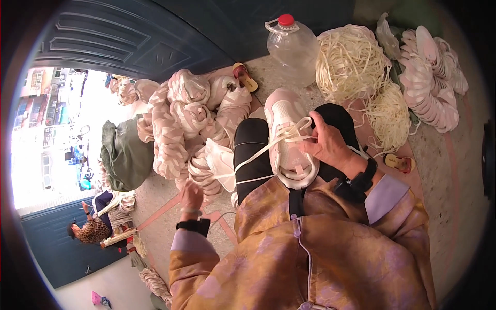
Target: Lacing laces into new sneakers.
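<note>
A pale pink and white sneaker (pixel 283 116) rests on my lap between my knees, its toe pointing away from me. Cream shoelace (pixel 258 153) crosses its upper, forms loops at the right side and stretches out toward the left. Over the shoe's right side, my right hand (pixel 330 144) has thumb and fingers closed on the lace. Away to the left, beside a pile of pale shoe parts, my left hand (pixel 191 196) is closed; what it holds, if anything, does not show clearly.
Bundled pale shoe uppers (pixel 178 116) lie ahead to the left beside a dark green sack (pixel 124 155). A clear red-capped jug (pixel 294 51) stands ahead, with heaped cream laces (pixel 351 62) and more shoe parts (pixel 429 82) to its right. Another person (pixel 95 225) sits far left.
</note>
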`<move>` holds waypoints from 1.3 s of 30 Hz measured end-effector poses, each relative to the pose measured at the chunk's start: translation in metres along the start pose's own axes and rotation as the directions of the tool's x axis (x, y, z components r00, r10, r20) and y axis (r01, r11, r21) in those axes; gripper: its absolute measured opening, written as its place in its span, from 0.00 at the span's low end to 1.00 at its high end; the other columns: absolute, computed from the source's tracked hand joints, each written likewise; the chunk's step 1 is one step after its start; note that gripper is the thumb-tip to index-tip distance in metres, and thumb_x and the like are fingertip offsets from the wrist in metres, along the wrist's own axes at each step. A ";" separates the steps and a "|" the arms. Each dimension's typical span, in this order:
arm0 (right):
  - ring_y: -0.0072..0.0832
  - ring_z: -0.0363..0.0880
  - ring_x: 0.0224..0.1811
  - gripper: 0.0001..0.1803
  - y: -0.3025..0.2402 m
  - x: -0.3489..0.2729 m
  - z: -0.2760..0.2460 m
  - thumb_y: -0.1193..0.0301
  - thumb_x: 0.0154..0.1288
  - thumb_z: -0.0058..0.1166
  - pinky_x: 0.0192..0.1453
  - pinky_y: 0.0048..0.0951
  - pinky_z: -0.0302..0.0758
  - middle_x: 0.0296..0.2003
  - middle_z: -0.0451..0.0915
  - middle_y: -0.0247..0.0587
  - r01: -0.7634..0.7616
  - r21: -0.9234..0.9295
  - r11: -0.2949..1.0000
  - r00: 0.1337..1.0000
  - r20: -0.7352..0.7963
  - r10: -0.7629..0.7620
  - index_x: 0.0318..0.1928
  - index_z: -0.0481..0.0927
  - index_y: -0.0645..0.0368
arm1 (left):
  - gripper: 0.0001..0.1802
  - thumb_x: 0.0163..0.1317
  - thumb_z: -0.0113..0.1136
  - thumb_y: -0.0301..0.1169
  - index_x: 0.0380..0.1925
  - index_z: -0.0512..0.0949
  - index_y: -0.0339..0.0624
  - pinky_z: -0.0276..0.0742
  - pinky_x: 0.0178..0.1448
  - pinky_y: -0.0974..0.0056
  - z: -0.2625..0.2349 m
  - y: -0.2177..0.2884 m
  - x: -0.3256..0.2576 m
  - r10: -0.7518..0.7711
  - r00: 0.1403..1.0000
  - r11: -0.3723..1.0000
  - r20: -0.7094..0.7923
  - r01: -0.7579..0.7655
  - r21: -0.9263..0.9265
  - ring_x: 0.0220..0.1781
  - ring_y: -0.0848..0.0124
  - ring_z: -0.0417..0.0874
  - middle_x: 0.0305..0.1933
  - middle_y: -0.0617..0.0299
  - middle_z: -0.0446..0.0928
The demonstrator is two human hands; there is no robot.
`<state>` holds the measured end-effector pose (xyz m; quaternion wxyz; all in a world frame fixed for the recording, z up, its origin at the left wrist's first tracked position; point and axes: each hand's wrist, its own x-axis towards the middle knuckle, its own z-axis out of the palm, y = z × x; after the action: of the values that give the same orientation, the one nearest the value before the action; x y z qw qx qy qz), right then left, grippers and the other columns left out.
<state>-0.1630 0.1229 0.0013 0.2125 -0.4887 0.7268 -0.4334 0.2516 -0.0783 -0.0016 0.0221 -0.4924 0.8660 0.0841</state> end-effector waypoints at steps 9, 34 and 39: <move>0.17 0.71 0.21 0.16 0.000 0.037 -0.017 0.58 0.59 0.56 0.24 0.18 0.69 0.21 0.71 0.29 -0.649 0.390 0.653 0.759 0.392 0.520 0.32 0.74 0.60 | 0.08 0.52 0.60 0.31 0.31 0.79 0.39 0.68 0.50 0.58 -0.016 0.212 0.074 0.462 0.851 0.781 -0.251 -0.524 -0.340 0.45 0.56 0.76 0.44 0.53 0.77; 0.14 0.71 0.24 0.08 -0.006 0.035 -0.016 0.72 0.60 0.53 0.28 0.17 0.68 0.24 0.76 0.29 -0.319 0.431 0.844 0.934 0.296 0.201 0.36 0.78 0.65 | 0.12 0.50 0.60 0.36 0.18 0.72 0.41 0.66 0.36 0.58 -0.007 0.253 0.071 0.481 0.860 0.754 -0.169 -0.504 -0.420 0.32 0.59 0.76 0.25 0.60 0.73; 0.12 0.67 0.22 0.08 -0.009 0.038 -0.014 0.71 0.60 0.54 0.26 0.16 0.66 0.22 0.75 0.28 -0.214 0.263 0.941 0.959 0.240 0.151 0.34 0.78 0.65 | 0.10 0.50 0.60 0.33 0.20 0.73 0.40 0.70 0.29 0.57 -0.010 0.259 0.068 0.485 0.863 0.742 -0.143 -0.492 -0.455 0.27 0.56 0.77 0.24 0.57 0.73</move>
<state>-0.1851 0.0940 0.0206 0.3984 -0.4270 0.6712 -0.4565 -0.0052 -0.0082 0.0322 -0.1290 -0.2390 0.9166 0.2935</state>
